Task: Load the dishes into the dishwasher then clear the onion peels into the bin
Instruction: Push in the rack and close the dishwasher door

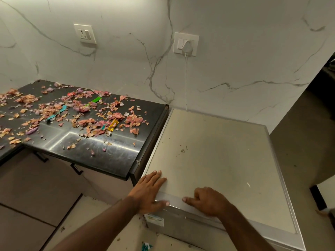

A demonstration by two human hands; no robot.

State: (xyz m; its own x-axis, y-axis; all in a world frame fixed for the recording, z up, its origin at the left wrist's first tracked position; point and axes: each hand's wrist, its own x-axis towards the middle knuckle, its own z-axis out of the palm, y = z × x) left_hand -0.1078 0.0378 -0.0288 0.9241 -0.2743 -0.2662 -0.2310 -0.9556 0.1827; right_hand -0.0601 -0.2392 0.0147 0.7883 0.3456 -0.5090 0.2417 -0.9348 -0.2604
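Observation:
The dishwasher point(213, 156) is a beige-topped, steel-fronted unit standing right of the black counter point(101, 151). My left hand point(149, 192) lies flat on its front left corner, fingers straight on the top and thumb along the front edge. At the top front edge my right hand point(208, 201) rests with fingers curled, the index finger pressing the white strip there. Pink and orange onion peels point(83, 113) are scattered thickly over the counter. No dishes are in view.
Among the peels lie a yellow wrapper point(113, 125), a green wrapper point(95, 100) and teal scraps point(58, 113). A white plug and cable point(186, 49) run down the marble wall behind the dishwasher. Cabinet drawers with black handles point(76, 168) sit below the counter. Debris dots the floor.

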